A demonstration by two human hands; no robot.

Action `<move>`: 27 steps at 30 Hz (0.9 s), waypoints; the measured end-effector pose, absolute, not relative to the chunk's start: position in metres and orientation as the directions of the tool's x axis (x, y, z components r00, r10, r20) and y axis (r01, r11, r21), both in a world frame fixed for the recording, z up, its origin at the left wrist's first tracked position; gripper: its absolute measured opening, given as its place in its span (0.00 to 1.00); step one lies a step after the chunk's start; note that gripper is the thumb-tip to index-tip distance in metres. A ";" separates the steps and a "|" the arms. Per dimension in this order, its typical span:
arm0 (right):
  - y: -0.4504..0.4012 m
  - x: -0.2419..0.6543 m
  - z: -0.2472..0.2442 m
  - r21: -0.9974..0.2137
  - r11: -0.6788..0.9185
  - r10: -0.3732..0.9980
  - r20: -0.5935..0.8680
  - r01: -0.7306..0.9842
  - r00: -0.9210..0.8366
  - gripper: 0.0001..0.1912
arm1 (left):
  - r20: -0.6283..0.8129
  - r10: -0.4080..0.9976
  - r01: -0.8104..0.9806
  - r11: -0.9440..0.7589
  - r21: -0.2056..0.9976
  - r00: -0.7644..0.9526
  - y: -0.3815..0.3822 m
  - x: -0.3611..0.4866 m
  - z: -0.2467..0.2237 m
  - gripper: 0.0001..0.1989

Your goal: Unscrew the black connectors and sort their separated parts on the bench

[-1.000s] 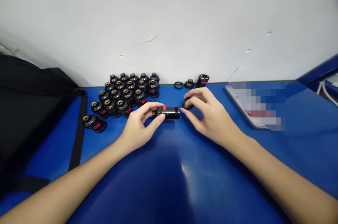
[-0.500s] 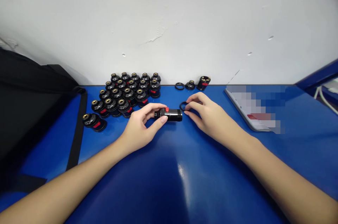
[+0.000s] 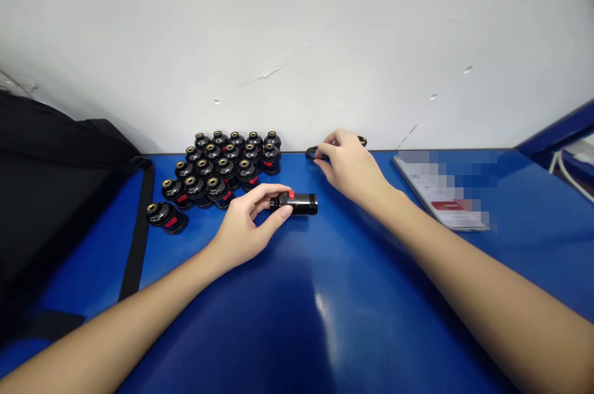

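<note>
My left hand (image 3: 245, 214) is wrapped round a black lamp holder (image 3: 304, 204), which lies sideways just above or on the blue table, its red switch facing up and its open end to the right. At the back, my right hand (image 3: 346, 162) has its fingertips pinched at a black ring (image 3: 311, 153) by the wall. My right fingers partly cover the ring, so whether one or two rings are there I cannot tell. Behind that hand, the brass-coloured contacts of another lamp holder part (image 3: 364, 141) peek out; a small black cap seen there earlier is hidden.
Several black lamp holders (image 3: 227, 172) with brass tops and red switches stand in rows at the back left; one (image 3: 167, 218) leans at the front. A black bag (image 3: 55, 196) with straps is on the left. A phone (image 3: 445, 199) lies at right. A white wall (image 3: 297, 41) closes the back.
My right hand, pinching a black ring, has moved back from beside the lamp holder's open end to the ring near the wall. My left hand keeps its hold almost unmoved.
</note>
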State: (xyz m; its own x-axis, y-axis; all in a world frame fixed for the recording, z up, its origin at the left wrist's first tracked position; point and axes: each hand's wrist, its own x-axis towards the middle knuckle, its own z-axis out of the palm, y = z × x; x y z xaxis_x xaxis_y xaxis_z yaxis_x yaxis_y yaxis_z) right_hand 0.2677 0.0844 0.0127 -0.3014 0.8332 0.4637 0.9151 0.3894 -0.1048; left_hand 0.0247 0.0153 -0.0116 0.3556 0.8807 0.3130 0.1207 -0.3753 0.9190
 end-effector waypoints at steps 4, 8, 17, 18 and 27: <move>0.095 0.263 0.013 -0.084 0.364 0.849 0.440 0.927 -0.293 0.08 | 0.307 0.884 0.118 -0.368 0.922 0.353 0.015 0.024 -0.012 0.14; 0.098 0.261 0.013 -0.084 0.351 0.856 0.432 0.933 -0.284 0.09 | 0.305 0.884 0.116 -0.365 0.924 0.356 0.015 0.024 -0.012 0.14; 0.092 0.259 0.014 -0.125 0.372 0.841 0.464 0.920 -0.277 0.10 | 0.313 0.882 0.112 -0.372 0.921 0.351 0.015 0.025 -0.013 0.15; 0.087 0.258 0.017 -0.175 0.383 0.838 0.479 0.907 -0.262 0.10 | 0.314 0.883 0.114 -0.372 0.921 0.349 0.015 0.025 -0.013 0.15; 0.011 0.239 0.028 -0.809 0.107 0.980 -0.013 0.578 -0.199 0.27 | 0.328 0.876 0.097 -0.384 0.918 0.354 0.015 0.027 -0.011 0.18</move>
